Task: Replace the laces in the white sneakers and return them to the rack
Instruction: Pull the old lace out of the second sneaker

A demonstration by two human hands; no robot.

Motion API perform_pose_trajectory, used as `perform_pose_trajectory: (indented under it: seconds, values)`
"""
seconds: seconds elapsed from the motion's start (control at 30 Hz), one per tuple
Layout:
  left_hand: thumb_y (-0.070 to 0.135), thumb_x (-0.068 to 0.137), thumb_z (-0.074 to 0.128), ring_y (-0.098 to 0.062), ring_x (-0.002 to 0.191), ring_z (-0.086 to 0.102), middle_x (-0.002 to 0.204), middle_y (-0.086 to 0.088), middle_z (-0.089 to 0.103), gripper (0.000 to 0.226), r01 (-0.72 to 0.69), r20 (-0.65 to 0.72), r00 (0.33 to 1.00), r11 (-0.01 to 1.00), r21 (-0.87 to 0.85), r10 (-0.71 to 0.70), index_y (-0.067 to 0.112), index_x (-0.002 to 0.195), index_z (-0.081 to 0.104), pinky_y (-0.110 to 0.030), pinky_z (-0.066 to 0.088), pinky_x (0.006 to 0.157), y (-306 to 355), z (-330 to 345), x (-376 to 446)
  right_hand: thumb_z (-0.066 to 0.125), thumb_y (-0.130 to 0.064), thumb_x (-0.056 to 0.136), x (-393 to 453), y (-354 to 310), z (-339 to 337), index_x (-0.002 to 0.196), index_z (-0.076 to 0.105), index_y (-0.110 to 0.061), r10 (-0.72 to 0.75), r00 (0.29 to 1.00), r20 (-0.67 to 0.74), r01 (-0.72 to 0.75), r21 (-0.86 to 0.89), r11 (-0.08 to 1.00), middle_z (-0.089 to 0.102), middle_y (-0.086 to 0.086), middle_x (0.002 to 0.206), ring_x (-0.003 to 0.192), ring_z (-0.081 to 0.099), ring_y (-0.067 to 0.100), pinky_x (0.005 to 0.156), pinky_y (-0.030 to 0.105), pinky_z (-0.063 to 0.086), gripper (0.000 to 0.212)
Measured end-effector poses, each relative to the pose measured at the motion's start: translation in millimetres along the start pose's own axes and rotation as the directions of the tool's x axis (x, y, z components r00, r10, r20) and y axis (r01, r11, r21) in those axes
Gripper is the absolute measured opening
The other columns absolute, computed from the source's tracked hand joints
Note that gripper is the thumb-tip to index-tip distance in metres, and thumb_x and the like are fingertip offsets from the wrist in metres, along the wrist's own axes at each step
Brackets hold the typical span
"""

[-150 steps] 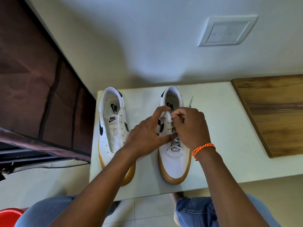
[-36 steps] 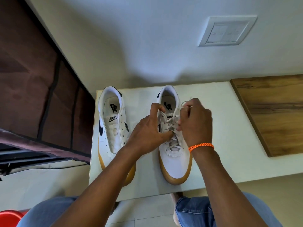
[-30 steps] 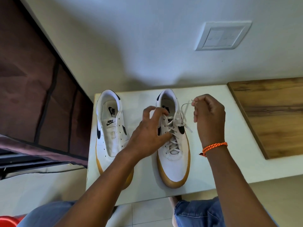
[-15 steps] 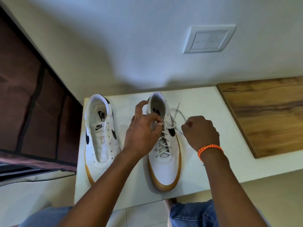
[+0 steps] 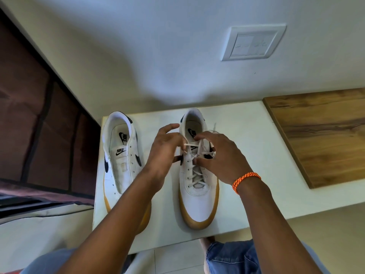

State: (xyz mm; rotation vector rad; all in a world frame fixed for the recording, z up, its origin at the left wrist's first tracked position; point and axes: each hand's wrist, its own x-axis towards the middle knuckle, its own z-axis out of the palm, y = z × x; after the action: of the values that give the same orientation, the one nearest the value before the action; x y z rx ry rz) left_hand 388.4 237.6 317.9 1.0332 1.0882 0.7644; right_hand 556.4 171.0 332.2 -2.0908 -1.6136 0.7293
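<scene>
Far left, a dark fabric-covered rack (image 5: 39,115) stands beside the white table (image 5: 246,194); whether it is the shoe rack I cannot confirm. On the table's left part sits the unlaced sneaker (image 5: 122,161), eyelets bare, tongue flat, toe toward the person and partly hidden under the left forearm. Next comes the left hand (image 5: 164,153), fingers curled, pinching the lace end (image 5: 190,144) that runs across the top eyelets of the laced sneaker (image 5: 197,184). The crossed lace (image 5: 194,171) already climbs most of that shoe's throat. The right hand (image 5: 221,157) is spread over the upper eyelets, thumb and forefinger reaching at the lace near the tongue; whether it has actually closed on the cord I cannot tell. A further loop of lace trails off by the shoe's right collar. An orange bracelet (image 5: 245,179) sits on the right wrist, and a wooden board (image 5: 324,135) lies on the right part of the table. Handling notes, as judgement: the lace is thin, limp and light, so it will slump unless kept taut; best pinched close to the stiff tip for threading. The shoe looks light, with a firm gum sole and a pliable upper; steady it by the eyelet row, and lift it by the heel collar for carrying.
</scene>
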Motion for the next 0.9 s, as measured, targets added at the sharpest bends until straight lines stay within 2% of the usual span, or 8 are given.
perform_pose_trajectory:
  seconds: [0.1,0.2,0.3,0.4,0.5,0.57,0.8,0.9]
  values:
    - [0.020,0.097,0.057,-0.022,0.119,0.068,0.087,0.002,0.065,0.028,0.108,-0.047,0.991,0.969,-0.223,-0.121,0.007,0.117,0.072,-0.052,0.060,0.099,0.2,-1.8,-2.6,0.087,-0.047,0.080,-2.0,0.9,-3.6,0.134,0.056,-0.045,0.036,0.999,-0.013,-0.036,0.020,0.999,0.063,-0.005,0.131,0.105,0.066,0.020,0.089,0.040,0.058,0.062]
    - [0.014,0.100,0.054,-0.029,0.112,0.073,0.100,-0.006,0.070,0.018,0.178,-0.108,0.970,0.939,-0.293,-0.218,0.006,0.096,0.069,-0.049,0.062,0.097,-0.3,1.5,-1.4,0.088,-0.048,0.078,-3.2,0.6,-5.2,0.131,0.056,-0.045,0.042,0.999,-0.015,-0.042,0.024,0.999,0.064,-0.006,0.128,0.103,0.066,0.020,0.088,0.042,0.059,0.061]
    - [0.020,0.106,0.056,-0.015,0.105,0.072,0.129,-0.001,0.063,0.011,-0.083,-0.214,0.971,0.989,0.121,0.108,0.022,0.102,0.065,-0.045,0.065,0.089,-2.9,4.8,-1.6,0.089,-0.047,0.078,-2.3,1.7,-4.9,0.132,0.055,-0.044,0.037,0.999,-0.028,-0.037,0.020,0.999,0.065,-0.003,0.127,0.103,0.067,0.023,0.087,0.041,0.059,0.064]
    - [0.035,0.106,0.057,-0.013,0.131,0.055,0.154,0.012,0.038,0.016,-0.433,0.057,0.858,0.659,0.615,0.510,0.040,0.119,0.067,-0.038,0.059,0.086,-7.3,2.9,-3.2,0.088,-0.048,0.079,-1.0,2.5,-4.2,0.137,0.052,-0.042,0.031,0.999,-0.037,-0.030,0.030,0.999,0.066,-0.001,0.132,0.107,0.068,0.026,0.090,0.042,0.060,0.069]
    - [0.035,0.106,0.057,-0.025,0.150,0.035,0.170,0.008,0.018,0.025,-0.473,0.248,0.840,0.430,0.769,0.482,0.038,0.128,0.069,-0.049,0.057,0.096,-13.8,8.7,-7.2,0.087,-0.044,0.081,-1.3,2.7,-4.1,0.135,0.052,-0.040,0.018,0.999,-0.041,-0.016,0.057,0.998,0.068,-0.002,0.129,0.107,0.070,0.026,0.090,0.043,0.062,0.065]
    - [0.028,0.105,0.059,-0.031,0.148,0.037,0.172,0.005,0.014,0.026,-0.447,0.264,0.857,0.383,0.809,0.442,0.035,0.129,0.069,-0.054,0.056,0.098,-17.1,12.8,-10.4,0.087,-0.040,0.079,-1.6,1.7,-4.0,0.128,0.053,-0.041,0.015,0.999,-0.046,-0.011,0.073,0.997,0.069,-0.003,0.124,0.102,0.071,0.025,0.086,0.044,0.063,0.060]
    - [0.031,0.101,0.070,-0.011,0.134,0.052,0.160,0.017,0.035,0.009,-0.416,0.123,0.881,0.625,0.660,0.456,0.031,0.099,0.078,-0.042,0.059,0.087,-17.9,12.5,-3.4,0.092,-0.042,0.073,-0.7,2.5,-4.6,0.120,0.055,-0.041,0.033,0.998,-0.058,-0.028,0.088,0.996,0.070,-0.004,0.122,0.091,0.072,0.022,0.081,0.042,0.062,0.060]
    - [0.022,0.101,0.069,0.007,0.125,0.053,0.148,0.017,0.050,0.017,-0.323,-0.010,0.933,0.847,0.423,0.361,0.026,0.088,0.078,-0.015,0.054,0.088,-9.9,11.8,-0.8,0.094,-0.043,0.070,-0.6,3.5,-7.1,0.119,0.054,-0.043,0.048,0.998,-0.041,-0.044,0.099,0.994,0.069,-0.006,0.123,0.090,0.073,0.023,0.084,0.045,0.061,0.063]
